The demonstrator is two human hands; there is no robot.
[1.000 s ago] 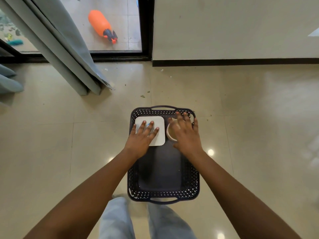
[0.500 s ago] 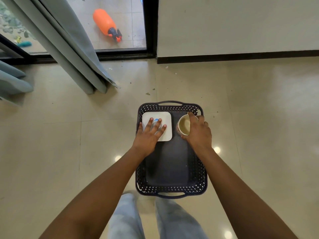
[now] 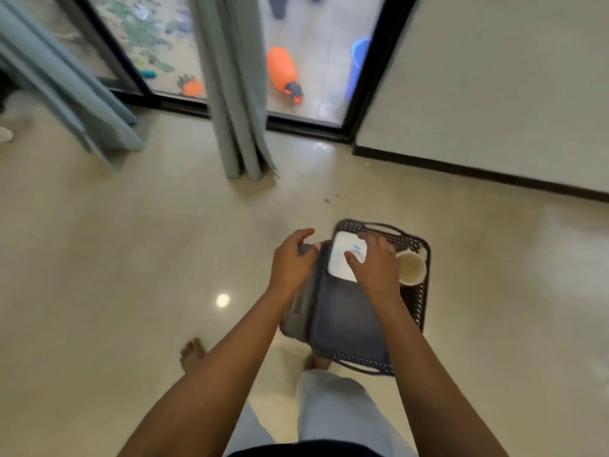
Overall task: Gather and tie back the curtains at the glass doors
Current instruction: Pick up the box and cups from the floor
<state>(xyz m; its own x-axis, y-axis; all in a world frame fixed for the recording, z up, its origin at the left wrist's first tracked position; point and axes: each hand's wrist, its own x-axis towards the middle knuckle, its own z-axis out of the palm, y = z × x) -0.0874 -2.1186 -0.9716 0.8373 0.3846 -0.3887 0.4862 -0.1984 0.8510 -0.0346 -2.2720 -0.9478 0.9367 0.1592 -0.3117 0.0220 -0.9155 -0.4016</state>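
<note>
- Both hands are reaching down to a dark lattice basket (image 3: 418,311) that is sitting on the tiled floor (image 3: 131,258), just ahead of the person's bare feet (image 3: 192,354).
- The left hand (image 3: 291,260) is hovering at the basket's left rim with its fingers curled and its thumb raised. Motion blur is hiding the contact, so I cannot tell whether it is gripping the rim or holding nothing.
- The right hand (image 3: 377,268) is gripping a white square plate (image 3: 339,262) in the far left part of the basket. Its thumb is lying across the top and its fingers are bending over the far edge.
- A pale cup (image 3: 410,267) is sitting in the basket's far right corner, just beside the right hand.
- The middle curtain (image 3: 237,94) is hanging in loose folds at the glass doors (image 3: 316,34), its hem reaching the floor. It is hanging well ahead of the hands and to their left, and neither hand is touching it.
- A second curtain (image 3: 75,100) is slanting across the far left, even farther from the hands.
- Beyond the glass, an orange sprayer bottle (image 3: 280,70) is lying on the paving, and a blue bucket (image 3: 357,57) is standing near the door frame.
</note>
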